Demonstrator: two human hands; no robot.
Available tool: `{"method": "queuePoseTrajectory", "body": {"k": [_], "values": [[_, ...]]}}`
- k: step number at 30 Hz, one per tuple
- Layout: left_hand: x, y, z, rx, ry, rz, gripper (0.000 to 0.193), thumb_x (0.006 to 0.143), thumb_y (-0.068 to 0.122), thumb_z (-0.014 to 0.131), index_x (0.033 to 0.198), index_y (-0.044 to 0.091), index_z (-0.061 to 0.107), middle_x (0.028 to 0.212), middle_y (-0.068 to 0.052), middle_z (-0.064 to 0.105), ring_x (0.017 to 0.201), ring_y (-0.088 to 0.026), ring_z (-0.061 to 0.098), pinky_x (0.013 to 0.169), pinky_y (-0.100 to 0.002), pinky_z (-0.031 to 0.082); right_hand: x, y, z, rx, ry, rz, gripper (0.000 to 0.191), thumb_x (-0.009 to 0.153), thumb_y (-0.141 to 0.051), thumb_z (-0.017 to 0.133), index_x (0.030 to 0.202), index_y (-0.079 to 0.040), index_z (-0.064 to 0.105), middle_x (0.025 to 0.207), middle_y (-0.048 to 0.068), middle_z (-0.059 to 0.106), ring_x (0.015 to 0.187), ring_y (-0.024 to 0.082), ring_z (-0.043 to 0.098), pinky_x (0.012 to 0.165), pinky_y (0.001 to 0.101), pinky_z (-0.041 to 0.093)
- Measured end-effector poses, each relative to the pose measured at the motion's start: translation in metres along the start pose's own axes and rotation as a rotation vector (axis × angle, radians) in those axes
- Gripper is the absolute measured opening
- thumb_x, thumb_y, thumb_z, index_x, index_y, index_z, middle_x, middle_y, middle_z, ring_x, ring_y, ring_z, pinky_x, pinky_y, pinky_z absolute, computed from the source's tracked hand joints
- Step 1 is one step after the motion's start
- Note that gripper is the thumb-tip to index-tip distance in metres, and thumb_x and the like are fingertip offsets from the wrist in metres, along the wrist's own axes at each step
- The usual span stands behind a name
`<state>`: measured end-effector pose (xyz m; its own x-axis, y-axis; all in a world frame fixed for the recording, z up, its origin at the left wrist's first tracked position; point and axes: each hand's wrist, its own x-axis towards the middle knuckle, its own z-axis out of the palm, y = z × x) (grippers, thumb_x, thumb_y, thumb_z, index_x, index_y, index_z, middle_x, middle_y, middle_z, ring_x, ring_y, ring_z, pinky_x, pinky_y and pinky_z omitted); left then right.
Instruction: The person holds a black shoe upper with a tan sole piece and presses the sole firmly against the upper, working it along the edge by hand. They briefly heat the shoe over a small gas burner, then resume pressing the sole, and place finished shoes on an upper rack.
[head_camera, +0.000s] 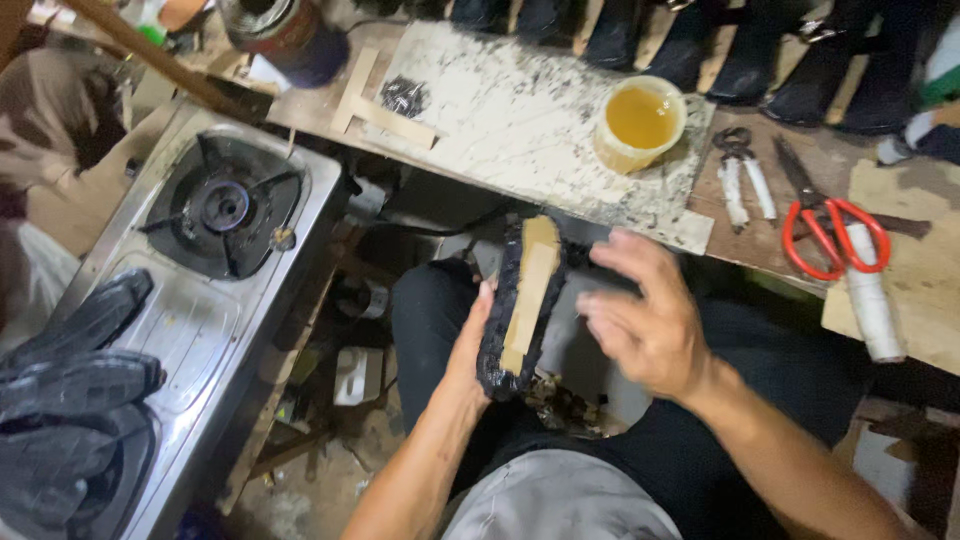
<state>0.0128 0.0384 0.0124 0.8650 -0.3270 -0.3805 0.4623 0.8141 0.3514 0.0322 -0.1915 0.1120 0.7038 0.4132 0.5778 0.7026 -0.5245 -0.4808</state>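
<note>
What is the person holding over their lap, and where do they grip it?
The left hand grips a black shoe, sole up, along its side edge. The right hand hovers beside it, empty.

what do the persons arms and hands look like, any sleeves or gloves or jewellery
Both forearms are bare from elbow to wrist, with no sleeve in view. The left hand and the right hand wear no gloves, and no ring, watch or bracelet shows. The right hand is slightly blurred, so fine detail on its fingers cannot be told.
</note>
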Motion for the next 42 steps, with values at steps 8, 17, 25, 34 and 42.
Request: {"method": "queuePoseTrajectory", "body": {"k": [8, 17, 25, 34, 42], "values": [[-0.011, 0.046, -0.007, 0.307, -0.258, 0.126, 0.091, 0.089, 0.044, 0.078, 0.160, 0.015, 0.030, 0.145, -0.006, 0.055, 0.128, -0.024, 0.060, 0.104, -0.046, 0.053, 0.055, 0.118, -0.009, -0.442, 0.053, 0.168, 0.040, 0.089, -0.026, 0.078, 0.118, 0.001, 0.076, 0.152, 0.035, 0.048, 0.139, 0.053, 0.041, 0.113, 0.0549, 0.033], [-0.017, 0.041, 0.005, 0.513, -0.169, 0.326, 0.090, 0.090, 0.049, 0.077, 0.159, 0.013, 0.033, 0.148, -0.009, 0.053, 0.134, -0.026, 0.052, 0.112, -0.043, 0.044, 0.062, 0.088, 0.007, -0.079, 0.043, 0.277, 0.019, 0.098, -0.019, 0.071, 0.094, -0.001, 0.073, 0.148, 0.019, 0.058, 0.143, 0.040, 0.050, 0.121, 0.0475, 0.037], [-0.046, 0.045, 0.023, -0.201, -0.407, 0.007, 0.090, 0.091, 0.067, 0.057, 0.161, 0.023, 0.024, 0.160, -0.015, 0.040, 0.132, -0.044, 0.054, 0.095, -0.059, 0.054, 0.059, 0.108, 0.001, -0.151, 0.056, 0.403, 0.025, 0.093, -0.027, 0.076, 0.105, -0.005, 0.076, 0.150, 0.018, 0.056, 0.139, 0.040, 0.049, 0.116, 0.0461, 0.041], [-0.029, 0.011, -0.002, 0.054, -0.255, 0.040, 0.086, 0.099, 0.049, 0.058, 0.168, 0.020, 0.015, 0.154, -0.019, 0.046, 0.121, -0.042, 0.059, 0.086, -0.052, 0.058, 0.091, 0.156, 0.003, -0.456, -0.229, 0.344, 0.059, 0.068, -0.046, 0.093, 0.105, -0.001, 0.080, 0.163, 0.028, 0.032, 0.149, 0.056, 0.016, 0.112, 0.0750, 0.017], [-0.020, 0.013, 0.001, 0.106, -0.215, 0.069, 0.084, 0.100, 0.049, 0.054, 0.168, 0.019, 0.017, 0.153, -0.017, 0.047, 0.121, -0.036, 0.062, 0.089, -0.052, 0.058, 0.057, 0.130, -0.002, -0.099, 0.039, 0.371, 0.030, 0.097, -0.029, 0.073, 0.081, -0.004, 0.074, 0.148, 0.013, 0.061, 0.149, 0.038, 0.048, 0.126, 0.0473, 0.037]]}}
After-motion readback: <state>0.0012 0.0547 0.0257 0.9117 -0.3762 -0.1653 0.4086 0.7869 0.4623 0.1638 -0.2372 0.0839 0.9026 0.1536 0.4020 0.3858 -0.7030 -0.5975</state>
